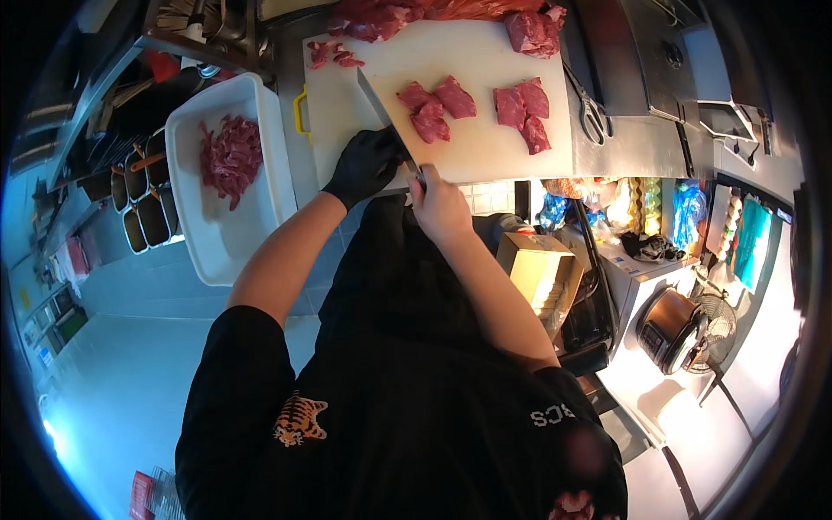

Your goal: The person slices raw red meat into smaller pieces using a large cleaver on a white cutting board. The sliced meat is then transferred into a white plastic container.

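My right hand (442, 203) is closed around the handle of a long kitchen knife (376, 97), whose blade points up and left over the white cutting board (357, 156). Against the blade, near the board's front edge, my left hand (369, 159) in a black glove presses on a piece of dark red meat, mostly hidden beneath it. Several flat pieces of red meat (455, 97) lie mid-board, with another group (520, 107) to their right. Small scraps (331, 55) are at the upper left, and a larger chunk (533, 32) sits at the upper right corner.
Left of the board stands a white plastic tub (279, 156) holding meat strips (231, 156). Kitchen scissors (591, 117) lie on the steel counter (634, 143) to the right. More large meat (377, 19) rests along the board's far edge. A cardboard box (536, 266) is below, right of my legs.
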Motion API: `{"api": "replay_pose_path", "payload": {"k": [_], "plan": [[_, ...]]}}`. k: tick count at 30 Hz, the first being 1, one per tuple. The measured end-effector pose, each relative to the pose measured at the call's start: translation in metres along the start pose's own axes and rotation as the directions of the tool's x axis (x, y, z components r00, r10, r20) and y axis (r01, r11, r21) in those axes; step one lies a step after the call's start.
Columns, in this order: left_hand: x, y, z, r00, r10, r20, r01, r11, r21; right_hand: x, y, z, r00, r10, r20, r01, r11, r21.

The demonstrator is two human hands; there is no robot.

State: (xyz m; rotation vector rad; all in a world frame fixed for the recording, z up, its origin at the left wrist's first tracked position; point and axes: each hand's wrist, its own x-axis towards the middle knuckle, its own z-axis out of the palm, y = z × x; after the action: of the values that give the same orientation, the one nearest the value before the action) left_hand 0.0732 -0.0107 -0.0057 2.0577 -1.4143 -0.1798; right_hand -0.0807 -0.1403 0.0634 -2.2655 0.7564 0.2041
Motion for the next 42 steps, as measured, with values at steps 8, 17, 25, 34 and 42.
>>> {"api": "replay_pose_path", "payload": {"k": [8,17,25,34,42], "plan": [[-0.015,-0.009,0.009,0.997,-0.014,-0.077,0.017,0.999,0.032,-0.024,0.002,-0.016,0.999,-0.014,-0.033,0.017,0.996,0.082],[-0.009,-0.004,0.004,0.998,-0.038,-0.051,0.037,0.999,-0.022,-0.053,0.003,-0.007,0.999,0.004,-0.036,-0.006,0.999,-0.035],[-0.009,-0.007,0.007,0.997,-0.032,-0.077,0.028,0.999,-0.044,-0.072,0.01,-0.019,0.998,0.066,0.026,-0.065,0.998,-0.007],[-0.008,-0.009,0.004,0.998,0.017,-0.063,-0.018,1.0,-0.023,0.02,-0.017,0.004,1.0,-0.015,-0.015,0.014,1.0,-0.021],[-0.017,-0.008,0.01,0.989,-0.068,-0.133,0.064,0.997,-0.03,-0.025,-0.008,-0.021,1.0,-0.004,-0.025,0.005,0.999,0.035]]}}
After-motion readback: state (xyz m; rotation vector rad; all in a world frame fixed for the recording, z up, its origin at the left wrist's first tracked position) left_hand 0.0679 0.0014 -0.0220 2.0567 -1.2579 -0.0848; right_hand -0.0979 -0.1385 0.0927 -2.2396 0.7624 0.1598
